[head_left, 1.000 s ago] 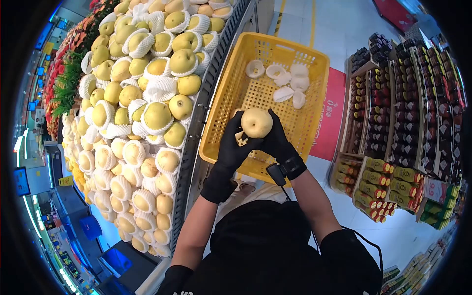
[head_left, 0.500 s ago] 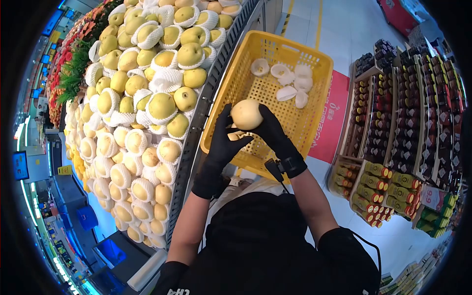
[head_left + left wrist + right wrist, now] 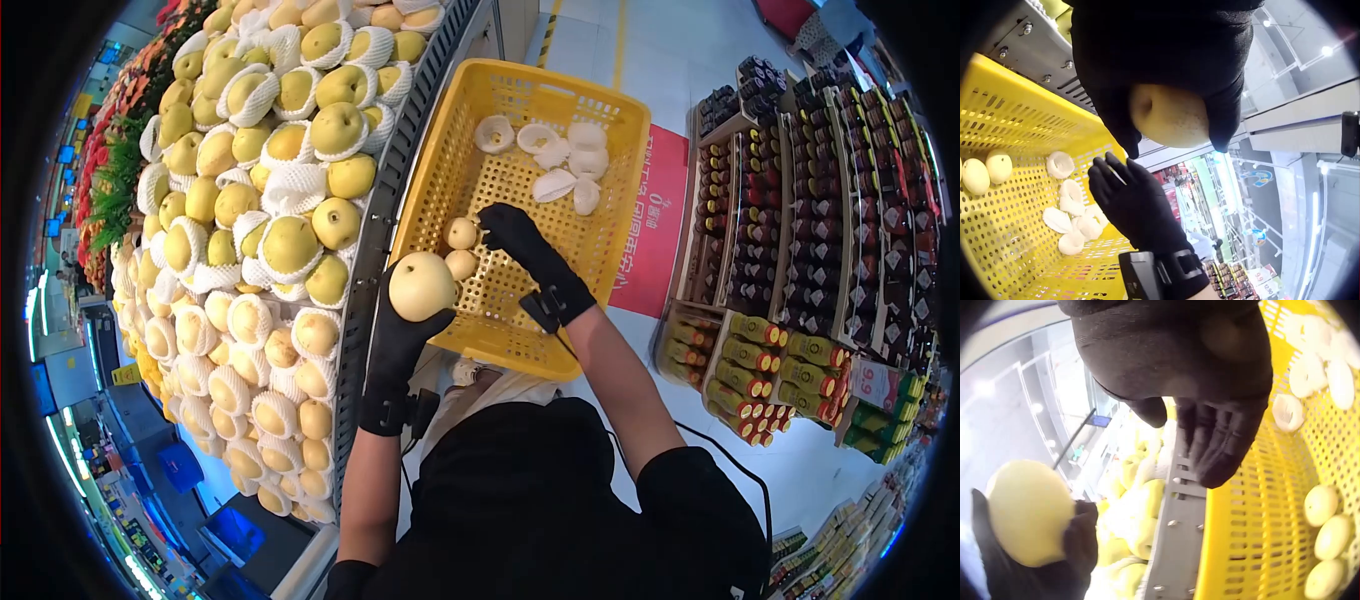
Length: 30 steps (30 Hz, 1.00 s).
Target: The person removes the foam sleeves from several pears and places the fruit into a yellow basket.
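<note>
A large pale yellow pear rests in my gloved left hand, beside the crate's left rim. The left wrist view shows fingers curled around that pear. My gloved right hand hangs over the yellow crate with nothing in it, its fingers slightly bent in the right wrist view. Near it, small pears lie in the crate; the right wrist view shows three, including a middle pear. White foam nets lie at the crate's far end.
Left of the crate, a sloped display holds many pears, some in foam nets, behind a grey metal edge. A red floor sign lies right of the crate, with shelves of jars beyond. A cable trails from my right wrist.
The hands have separated. My left hand has carried the large pear left and down from above the crate; my right hand has let go of it and stays over the crate.
</note>
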Motion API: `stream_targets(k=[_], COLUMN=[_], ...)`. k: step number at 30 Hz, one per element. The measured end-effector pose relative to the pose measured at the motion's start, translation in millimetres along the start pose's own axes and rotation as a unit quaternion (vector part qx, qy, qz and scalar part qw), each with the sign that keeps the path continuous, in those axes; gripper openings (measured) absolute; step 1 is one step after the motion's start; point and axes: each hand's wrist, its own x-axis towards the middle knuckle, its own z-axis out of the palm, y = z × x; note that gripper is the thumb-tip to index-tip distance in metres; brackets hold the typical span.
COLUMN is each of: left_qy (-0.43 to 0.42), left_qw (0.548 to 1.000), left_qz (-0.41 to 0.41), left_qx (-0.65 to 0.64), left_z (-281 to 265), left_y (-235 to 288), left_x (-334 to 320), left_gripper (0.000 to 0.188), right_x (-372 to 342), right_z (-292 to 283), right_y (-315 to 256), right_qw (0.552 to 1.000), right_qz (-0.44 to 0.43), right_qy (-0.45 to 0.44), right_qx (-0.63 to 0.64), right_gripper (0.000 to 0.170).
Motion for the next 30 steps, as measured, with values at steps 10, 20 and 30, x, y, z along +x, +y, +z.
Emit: stream_targets(k=[10, 20, 30], left_qy=[0.094, 0.105, 0.102], left_qw=[0.99, 0.987, 0.986], left_qz=[-0.103, -0.106, -0.126], left_qx=[-0.003, -0.058, -0.047], left_z=[-16, -26, -20], left_y=[-3, -22, -17], left_x=[-17, -24, -16], left_gripper=[0.07, 0.072, 0.076], right_x=[128, 141, 162], right_z=[-142, -193, -214], right_y=[59, 39, 42], right_qw=[0.54, 0.796, 0.659], right_qz=[-0.276, 0.034, 0.033], right_qy=[0.089, 0.262, 0.351], right_qx=[-0.79, -0.545, -0.664], right_gripper=[0.005, 0.028, 0.023])
